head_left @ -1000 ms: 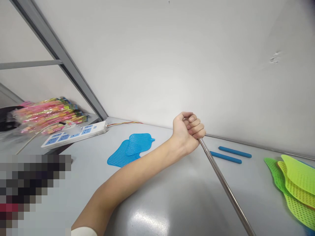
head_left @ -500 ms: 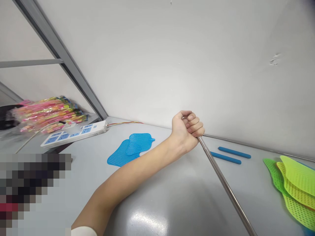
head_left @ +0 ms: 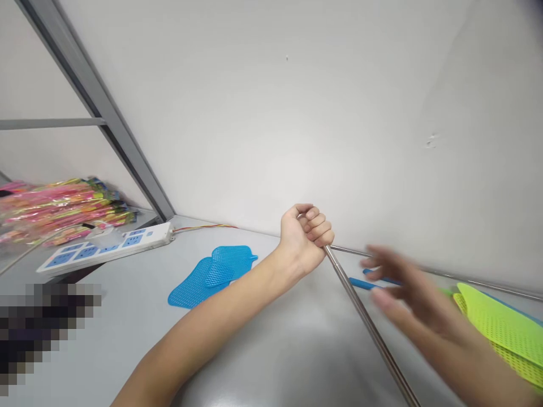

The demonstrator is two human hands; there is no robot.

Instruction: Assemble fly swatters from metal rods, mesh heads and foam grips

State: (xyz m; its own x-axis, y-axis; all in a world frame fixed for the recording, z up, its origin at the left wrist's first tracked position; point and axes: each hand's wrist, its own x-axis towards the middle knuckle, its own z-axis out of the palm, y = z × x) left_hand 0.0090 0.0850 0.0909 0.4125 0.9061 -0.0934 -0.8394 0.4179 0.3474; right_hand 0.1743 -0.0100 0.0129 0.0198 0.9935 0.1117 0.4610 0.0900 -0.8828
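Observation:
My left hand (head_left: pixel 307 233) is closed around the upper end of a thin metal tube (head_left: pixel 371 325), which slants down to the bottom edge of the view. Blurred by motion, my right hand (head_left: pixel 418 302) is on the other side of the tube, thumb and fingers apart, with nothing seen in it. Its fingertips are at two blue sticks (head_left: pixel 362 284) lying on the table, and it partly hides them; contact cannot be made out. Two overlapping blue mesh fly swatter heads (head_left: pixel 231 264) lie left of my left hand.
Several yellow-green mesh swatter heads (head_left: pixel 500 316) are piled at the right. A thin metal rod (head_left: pixel 487 281) lies along the wall. At the left are a white power strip (head_left: pixel 159 236), a metal frame (head_left: pixel 121 133) and colourful plastic-wrapped packs (head_left: pixel 63 206).
My right hand has come into view from the lower right and reaches over the blue sticks. My left hand keeps its grip on the tube. The view has shifted slightly.

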